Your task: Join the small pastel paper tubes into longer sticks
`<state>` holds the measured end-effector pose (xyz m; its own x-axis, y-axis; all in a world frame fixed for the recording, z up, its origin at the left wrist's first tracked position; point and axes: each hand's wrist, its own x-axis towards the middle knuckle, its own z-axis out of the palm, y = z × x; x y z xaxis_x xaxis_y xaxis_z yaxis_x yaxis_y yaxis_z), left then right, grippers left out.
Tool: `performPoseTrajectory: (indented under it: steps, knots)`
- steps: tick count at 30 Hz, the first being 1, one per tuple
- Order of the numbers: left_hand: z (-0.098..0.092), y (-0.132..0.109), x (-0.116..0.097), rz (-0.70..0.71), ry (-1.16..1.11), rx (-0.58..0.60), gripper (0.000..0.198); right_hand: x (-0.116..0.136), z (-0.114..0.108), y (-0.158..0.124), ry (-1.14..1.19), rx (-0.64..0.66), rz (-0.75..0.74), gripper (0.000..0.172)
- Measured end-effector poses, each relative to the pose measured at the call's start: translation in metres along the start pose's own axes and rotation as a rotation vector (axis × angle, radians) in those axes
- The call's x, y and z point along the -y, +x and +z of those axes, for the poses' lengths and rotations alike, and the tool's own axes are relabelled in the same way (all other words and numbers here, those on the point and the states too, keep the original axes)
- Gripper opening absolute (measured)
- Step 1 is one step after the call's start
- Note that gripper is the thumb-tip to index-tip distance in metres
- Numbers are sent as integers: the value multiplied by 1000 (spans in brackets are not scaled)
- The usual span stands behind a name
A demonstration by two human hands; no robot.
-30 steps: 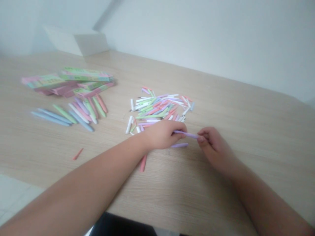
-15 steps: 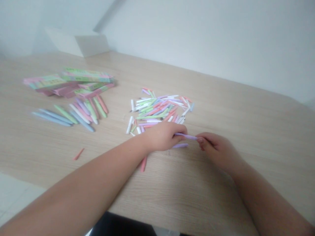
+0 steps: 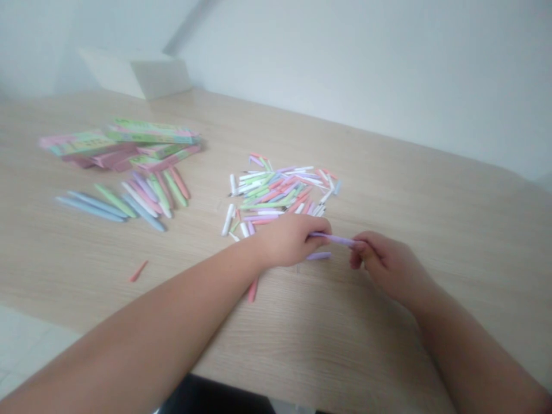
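Note:
A slim purple pen [image 3: 337, 239] stretches between my two hands, above the table. My left hand [image 3: 297, 238] is closed round its left end, and the fingertips of my right hand [image 3: 382, 259] pinch its right end. Below the held pen another purple piece [image 3: 319, 256] lies on the wood, partly covered by my left hand. Just beyond my left hand spreads a heap of pen parts [image 3: 276, 192] in white, green, pink, purple and blue. A red piece [image 3: 253, 290] pokes out beside my left forearm.
Several pastel pens [image 3: 144, 198] lie grouped at the left. Behind them are stacked pink and green boxes [image 3: 125, 144]. A short red piece [image 3: 138, 271] rests left of my forearm. At the back of the table [image 3: 388, 172] stands a white box-like object [image 3: 159, 79] by the wall.
My right hand has shifted slightly right, and a little more of the purple pen shows between my hands. My left hand has barely moved.

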<state>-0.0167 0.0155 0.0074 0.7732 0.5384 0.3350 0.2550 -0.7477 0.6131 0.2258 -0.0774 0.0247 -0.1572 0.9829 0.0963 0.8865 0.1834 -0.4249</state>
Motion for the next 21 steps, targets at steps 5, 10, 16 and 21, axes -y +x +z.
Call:
performPoseTrajectory:
  steps: [5, 10, 16, 21]
  knots:
    - [-1, 1, -4, -10, -2, 0, 21, -2, 3, 1, 126, -26, 72, 45]
    - [-1, 2, -4, -62, -23, -14, 23, -9, 3, -1, 37, -229, -33, 28]
    - [1, 1, -7, -54, -33, 28, 22, -6, -3, -1, -105, -154, -70, 30]
    - [0, 0, -6, -40, -12, 24, 20, -2, 0, 2, -3, -68, 57, 45]
